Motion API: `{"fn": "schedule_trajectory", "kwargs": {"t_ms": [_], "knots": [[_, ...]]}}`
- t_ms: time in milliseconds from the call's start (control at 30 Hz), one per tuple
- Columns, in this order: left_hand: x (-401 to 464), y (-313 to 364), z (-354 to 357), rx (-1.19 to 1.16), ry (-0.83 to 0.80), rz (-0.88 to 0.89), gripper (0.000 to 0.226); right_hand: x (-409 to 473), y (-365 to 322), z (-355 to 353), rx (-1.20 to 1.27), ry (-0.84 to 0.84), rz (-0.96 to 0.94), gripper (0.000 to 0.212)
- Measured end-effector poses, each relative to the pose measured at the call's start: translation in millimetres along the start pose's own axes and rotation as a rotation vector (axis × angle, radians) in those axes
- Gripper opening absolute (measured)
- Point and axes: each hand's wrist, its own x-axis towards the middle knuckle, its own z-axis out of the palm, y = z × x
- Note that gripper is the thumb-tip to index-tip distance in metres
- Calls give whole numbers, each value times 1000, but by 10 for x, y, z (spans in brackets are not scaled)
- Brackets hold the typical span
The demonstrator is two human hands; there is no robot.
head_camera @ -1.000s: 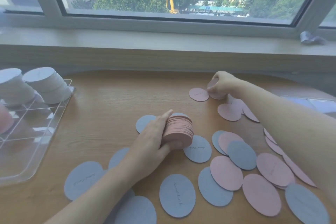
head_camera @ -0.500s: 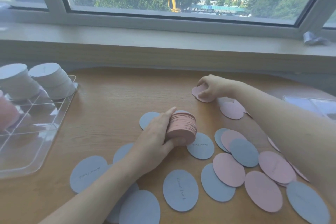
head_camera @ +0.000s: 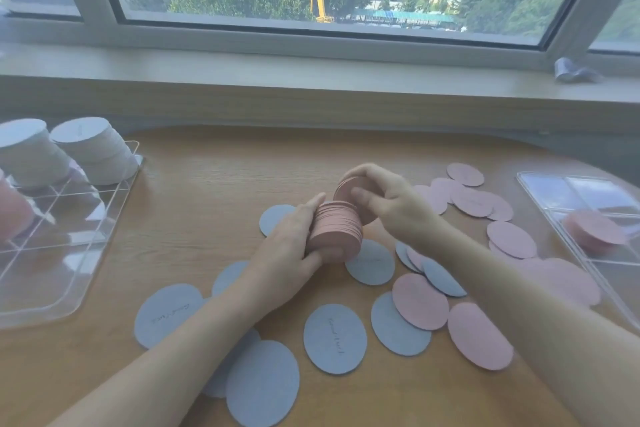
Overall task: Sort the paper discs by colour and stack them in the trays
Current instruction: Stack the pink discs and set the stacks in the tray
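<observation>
My left hand (head_camera: 284, 260) grips a thick stack of pink discs (head_camera: 335, 230) just above the table's middle. My right hand (head_camera: 384, 203) holds a few pink discs (head_camera: 348, 189) tilted against the top of that stack. Loose blue discs (head_camera: 334, 338) lie spread across the near table. Loose pink discs (head_camera: 479, 334) lie to the right and far right. A clear tray (head_camera: 41, 302) at the left carries two tall pale blue stacks (head_camera: 93, 146) at its back. Another clear tray (head_camera: 540, 184) at the right edge holds a short pink stack (head_camera: 597, 230).
The wooden table (head_camera: 207, 184) ends at a window sill (head_camera: 311, 76) behind. A crumpled scrap (head_camera: 575, 73) lies on the sill at the right. A blurred pink stack (head_camera: 12, 215) shows at the left frame edge inside the left tray.
My right hand picked pink discs up from the far table and carried them back to the stack held in my left hand. The view shifted, revealing the right tray.
</observation>
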Motion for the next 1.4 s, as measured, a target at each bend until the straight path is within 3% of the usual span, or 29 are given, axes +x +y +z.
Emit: {"fn": "schedule_trajectory", "kwargs": {"t_ms": [133,300,367,633,867,1000,1067,1167,1233,1300,1400], "knots": [[-8,9,5,45,18,19,84,-239,-45,228,101,-28,-17,24],[-32,21,35,148,-10,66,92,-367,3,409,-98,-60,-50,75],[-37,22,42,176,-29,66,96,-382,-3,433,-126,-44,-66,84],[-50,23,43,147,27,46,89,-511,-32,422,-174,-24,-7,97],[-30,58,35,181,-55,103,92,-516,-91,379,-194,-85,57,86],[-45,22,36,105,-7,64,82,-468,-130,305,-247,-148,30,95],[-39,14,27,78,-3,42,84,-410,-113,167,-194,-114,47,81],[-33,3,21,83,-11,35,84,-252,145,-206,-355,165,134,52],[-36,3,15,87,-16,29,83,-165,357,-487,-631,244,292,61],[-37,1,15,93,-20,32,83,-138,514,-716,-799,176,518,79],[-35,10,16,91,-19,33,83,-113,647,-960,-787,115,697,101]]}}
